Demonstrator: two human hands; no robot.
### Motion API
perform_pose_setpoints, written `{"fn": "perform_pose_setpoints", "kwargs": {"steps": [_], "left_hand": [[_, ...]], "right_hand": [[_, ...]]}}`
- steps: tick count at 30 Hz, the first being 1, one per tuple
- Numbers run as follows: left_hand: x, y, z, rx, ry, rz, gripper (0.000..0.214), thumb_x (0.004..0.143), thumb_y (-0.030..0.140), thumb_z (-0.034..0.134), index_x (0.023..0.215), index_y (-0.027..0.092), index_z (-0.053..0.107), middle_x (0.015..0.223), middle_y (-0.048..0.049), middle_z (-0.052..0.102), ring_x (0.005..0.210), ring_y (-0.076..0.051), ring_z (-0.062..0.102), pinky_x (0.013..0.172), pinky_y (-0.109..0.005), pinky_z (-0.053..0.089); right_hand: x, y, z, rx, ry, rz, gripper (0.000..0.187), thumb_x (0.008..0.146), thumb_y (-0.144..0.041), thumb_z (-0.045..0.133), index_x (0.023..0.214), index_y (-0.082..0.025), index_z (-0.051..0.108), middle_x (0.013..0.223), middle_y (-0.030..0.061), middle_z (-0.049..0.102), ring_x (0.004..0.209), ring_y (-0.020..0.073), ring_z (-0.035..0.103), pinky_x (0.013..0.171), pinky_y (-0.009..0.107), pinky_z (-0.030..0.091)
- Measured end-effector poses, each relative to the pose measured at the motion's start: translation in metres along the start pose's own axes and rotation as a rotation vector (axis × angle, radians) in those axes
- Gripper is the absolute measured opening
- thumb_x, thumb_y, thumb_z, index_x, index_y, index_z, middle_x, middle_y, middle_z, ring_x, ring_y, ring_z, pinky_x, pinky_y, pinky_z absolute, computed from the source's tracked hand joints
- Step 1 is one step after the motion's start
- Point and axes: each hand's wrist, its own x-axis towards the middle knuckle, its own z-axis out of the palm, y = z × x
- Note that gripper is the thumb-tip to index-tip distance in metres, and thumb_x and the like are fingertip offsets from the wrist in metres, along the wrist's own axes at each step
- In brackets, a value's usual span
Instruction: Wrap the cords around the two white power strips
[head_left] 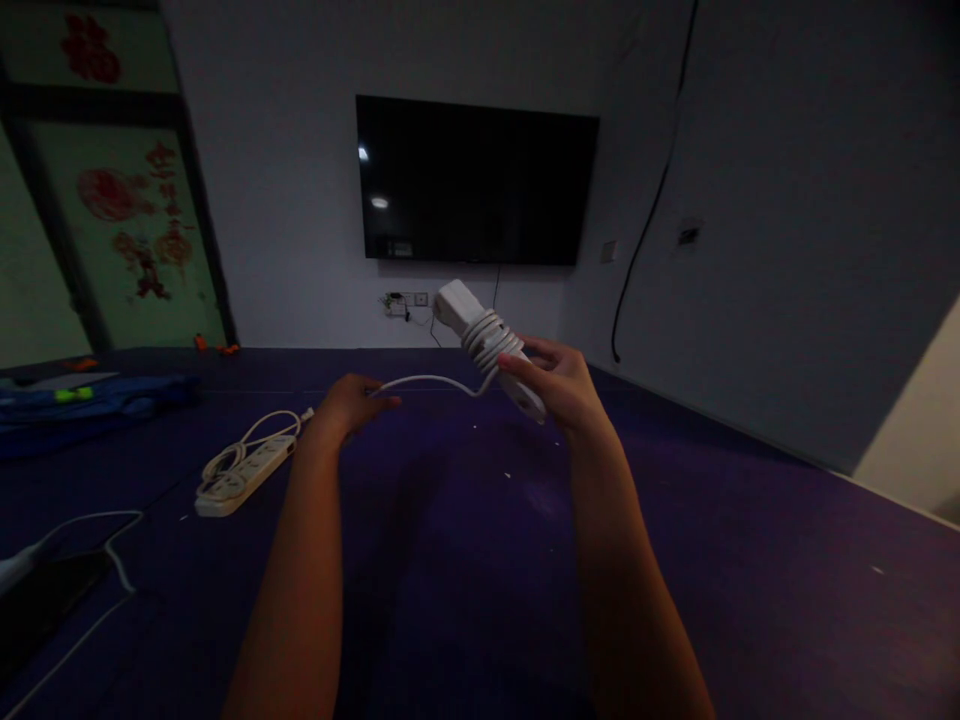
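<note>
A white power strip (459, 305) is held up in the air, tilted, with several turns of its white cord (486, 340) wound around its middle. My right hand (553, 378) is closed on the strip's lower end, thumb in front. From the windings a free length of cord arcs across to my left hand (351, 405), whose fingers are closed on it. The cord's far end is hidden in that hand. On the purple floor beside my left forearm lies a second white power strip (259, 470), its cord loosely looped over it.
Across the purple floor (480, 560), a black television (480, 180) hangs on the far wall above sockets and wires. At left are blue cloth (112, 398), a dark flat object (56, 600) and a white cable (120, 565). A black cable (646, 225) hangs down the right wall.
</note>
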Motion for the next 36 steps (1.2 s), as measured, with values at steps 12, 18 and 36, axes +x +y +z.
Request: {"fn": "perform_pose_setpoints", "kwargs": {"steps": [12,18,36], "left_hand": [[-0.015,0.065,0.069,0.040,0.267,0.378,0.040,0.072,0.041,0.068,0.103,0.016,0.065,0.122,-0.0150,0.051,0.112,-0.027,0.054,0.096,-0.037,0.041],[-0.016,0.064,0.058,0.090,0.304,0.365,0.019,0.082,0.032,0.058,0.083,0.016,0.070,0.116,-0.0117,0.056,0.101,-0.023,0.059,0.087,-0.034,0.046],[0.000,0.012,0.001,0.084,0.534,0.157,0.027,0.073,0.046,0.062,0.073,0.019,0.067,0.086,-0.0067,0.066,0.084,-0.022,0.059,0.070,-0.029,0.041]], "right_hand": [[0.014,0.043,0.035,-0.027,0.193,0.185,0.058,0.054,-0.055,0.072,0.091,-0.010,0.071,0.072,0.0076,0.070,0.062,0.0183,0.063,0.052,0.025,0.045],[0.011,0.041,0.040,-0.063,0.151,0.176,0.061,0.056,-0.055,0.072,0.097,-0.010,0.069,0.071,0.0081,0.069,0.059,0.0173,0.062,0.050,0.025,0.044],[0.000,0.021,0.014,-0.357,-0.675,-0.059,0.071,0.045,-0.031,0.085,0.112,-0.021,0.065,0.097,0.0063,0.071,0.086,0.0221,0.067,0.076,0.033,0.052]]}}
